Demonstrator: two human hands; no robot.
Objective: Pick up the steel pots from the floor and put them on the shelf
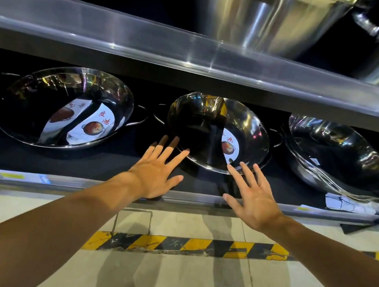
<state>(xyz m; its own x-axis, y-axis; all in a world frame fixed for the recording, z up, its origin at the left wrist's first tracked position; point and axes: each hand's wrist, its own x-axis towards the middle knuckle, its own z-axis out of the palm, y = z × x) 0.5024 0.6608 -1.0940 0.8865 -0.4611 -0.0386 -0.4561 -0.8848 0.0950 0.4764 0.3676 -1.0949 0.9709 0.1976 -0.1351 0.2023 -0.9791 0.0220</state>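
Steel pots sit in a row on the dark lower shelf (110, 173) across the middle of the frame: a wide two-handled pot at the left (66, 107), a middle pot (219, 133) at centre, and a nested stack of pots at the right (343, 161).

They look thin, stiff and polished, so probably light but slippery (bare palms may slide on the rim); the side loop handles seem the safest place to grip.

The left hand (156, 175) is spread flat, fingers straight, just left of the middle pot's near rim and holding nothing. The right hand (255, 200) is also spread, its fingertips at or just short of that rim; contact cannot be told.

Paper labels lie inside the left and middle pots. The upper shelf (197, 53) overhangs closely and carries large steel vessels (270, 20) at upper right, limiting headroom. Striped hazard tape (192, 246) crosses the floor below.
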